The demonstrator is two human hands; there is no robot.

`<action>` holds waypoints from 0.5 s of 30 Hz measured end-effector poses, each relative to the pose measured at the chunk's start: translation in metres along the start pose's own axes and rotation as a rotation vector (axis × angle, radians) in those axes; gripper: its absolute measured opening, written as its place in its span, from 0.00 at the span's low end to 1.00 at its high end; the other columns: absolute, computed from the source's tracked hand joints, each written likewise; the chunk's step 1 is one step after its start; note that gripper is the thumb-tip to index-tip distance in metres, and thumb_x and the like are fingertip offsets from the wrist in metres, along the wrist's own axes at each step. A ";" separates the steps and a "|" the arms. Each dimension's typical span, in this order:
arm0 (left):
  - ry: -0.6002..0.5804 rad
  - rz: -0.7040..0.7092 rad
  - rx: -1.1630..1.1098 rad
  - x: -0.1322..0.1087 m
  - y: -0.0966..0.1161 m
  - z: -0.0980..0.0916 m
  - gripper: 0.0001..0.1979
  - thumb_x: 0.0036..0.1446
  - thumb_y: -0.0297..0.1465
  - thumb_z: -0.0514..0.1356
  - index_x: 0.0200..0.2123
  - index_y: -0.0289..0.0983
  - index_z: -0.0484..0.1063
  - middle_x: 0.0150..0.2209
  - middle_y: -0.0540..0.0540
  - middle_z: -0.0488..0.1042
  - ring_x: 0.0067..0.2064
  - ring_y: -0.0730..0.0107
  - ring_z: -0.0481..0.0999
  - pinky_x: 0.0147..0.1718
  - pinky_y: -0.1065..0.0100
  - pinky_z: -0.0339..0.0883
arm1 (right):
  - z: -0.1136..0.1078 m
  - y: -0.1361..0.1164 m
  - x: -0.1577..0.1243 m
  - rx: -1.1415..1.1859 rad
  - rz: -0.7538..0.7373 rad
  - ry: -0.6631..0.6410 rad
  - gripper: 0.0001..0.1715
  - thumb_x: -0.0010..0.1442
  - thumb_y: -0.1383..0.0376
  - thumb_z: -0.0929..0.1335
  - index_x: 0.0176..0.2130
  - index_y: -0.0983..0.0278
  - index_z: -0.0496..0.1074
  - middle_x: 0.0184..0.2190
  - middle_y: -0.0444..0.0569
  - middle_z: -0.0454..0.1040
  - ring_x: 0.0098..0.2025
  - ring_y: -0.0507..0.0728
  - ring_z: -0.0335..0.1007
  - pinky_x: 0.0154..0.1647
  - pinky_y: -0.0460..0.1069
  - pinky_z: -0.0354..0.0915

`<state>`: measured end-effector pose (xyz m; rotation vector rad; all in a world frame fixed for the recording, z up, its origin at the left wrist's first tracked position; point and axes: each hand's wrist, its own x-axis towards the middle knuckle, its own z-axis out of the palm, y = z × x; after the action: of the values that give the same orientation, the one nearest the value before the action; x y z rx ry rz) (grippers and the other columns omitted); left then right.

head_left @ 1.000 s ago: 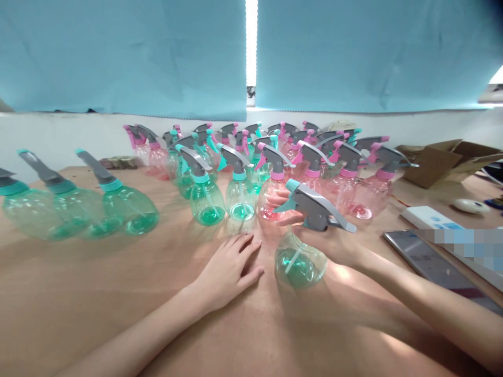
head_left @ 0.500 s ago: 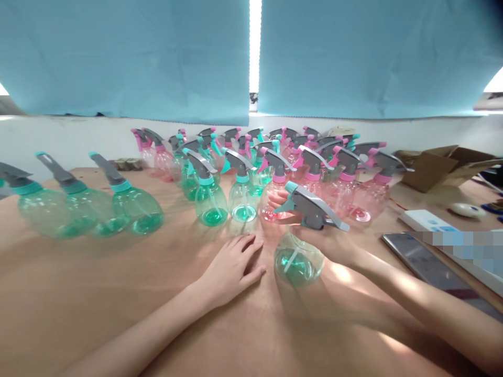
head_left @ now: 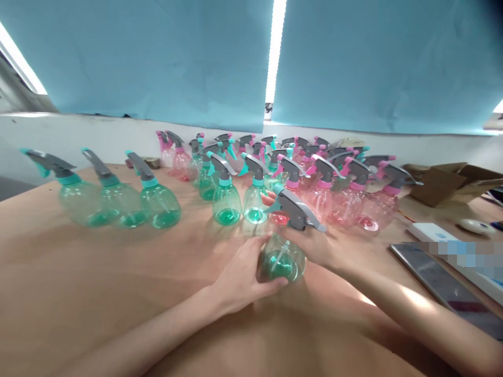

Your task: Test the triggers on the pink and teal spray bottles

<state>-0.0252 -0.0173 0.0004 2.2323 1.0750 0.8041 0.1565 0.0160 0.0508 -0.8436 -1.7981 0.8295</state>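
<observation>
A clear green spray bottle (head_left: 282,262) with a grey and teal trigger head (head_left: 294,207) is held tilted just above the brown table (head_left: 98,283). My left hand (head_left: 241,275) wraps around the left side of its round body. Around the bottle's neck and under the trigger head, my right hand (head_left: 314,243) is closed. Right behind it stands a dense group of green spray bottles (head_left: 226,201) and pink spray bottles (head_left: 346,199).
Three green bottles (head_left: 118,199) stand in a row at the left. A phone (head_left: 440,283) and a white device (head_left: 432,230) lie at the right, with a computer mouse (head_left: 476,226) and open cardboard boxes (head_left: 444,178) beyond. Blue blinds (head_left: 157,57) hang behind.
My left hand lifted off the table and took hold of the bottle's body. The view shifted, so everything sits a little further right and lower.
</observation>
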 end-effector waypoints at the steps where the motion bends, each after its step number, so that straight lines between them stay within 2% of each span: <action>1: 0.017 -0.003 -0.019 -0.003 0.000 -0.003 0.37 0.54 0.46 0.65 0.61 0.40 0.53 0.57 0.38 0.65 0.57 0.47 0.66 0.54 0.48 0.62 | 0.005 0.001 0.002 -0.020 0.003 0.016 0.32 0.57 0.67 0.66 0.60 0.52 0.64 0.40 0.45 0.79 0.44 0.61 0.75 0.49 0.60 0.69; 4: 0.073 0.012 -0.037 -0.017 0.002 -0.015 0.37 0.55 0.44 0.64 0.62 0.43 0.50 0.59 0.40 0.63 0.59 0.48 0.64 0.55 0.49 0.61 | 0.024 0.000 0.007 -0.050 -0.015 0.027 0.29 0.57 0.63 0.68 0.58 0.51 0.66 0.39 0.45 0.79 0.42 0.60 0.75 0.47 0.58 0.70; 8: 0.192 -0.039 0.018 -0.037 0.005 -0.032 0.35 0.54 0.40 0.66 0.60 0.44 0.52 0.58 0.41 0.62 0.59 0.49 0.64 0.55 0.49 0.61 | 0.056 -0.012 0.018 0.050 -0.051 -0.003 0.24 0.57 0.63 0.67 0.54 0.54 0.69 0.36 0.46 0.77 0.42 0.60 0.74 0.45 0.57 0.70; 11: 0.294 -0.094 0.057 -0.047 0.004 -0.044 0.34 0.54 0.41 0.66 0.59 0.44 0.54 0.57 0.41 0.63 0.59 0.49 0.64 0.55 0.49 0.61 | 0.084 -0.017 0.029 0.101 -0.103 -0.022 0.20 0.57 0.63 0.68 0.51 0.56 0.69 0.37 0.45 0.75 0.37 0.57 0.72 0.43 0.55 0.70; 15: 0.404 -0.134 0.140 -0.053 -0.005 -0.061 0.31 0.56 0.44 0.64 0.58 0.44 0.55 0.55 0.41 0.65 0.58 0.49 0.65 0.53 0.49 0.62 | 0.116 -0.021 0.046 0.030 -0.193 0.048 0.14 0.57 0.61 0.68 0.45 0.59 0.68 0.40 0.47 0.73 0.40 0.56 0.71 0.45 0.54 0.68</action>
<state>-0.0973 -0.0457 0.0236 2.1310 1.4911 1.1847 0.0300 0.0227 0.0525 -0.6534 -1.7887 0.7034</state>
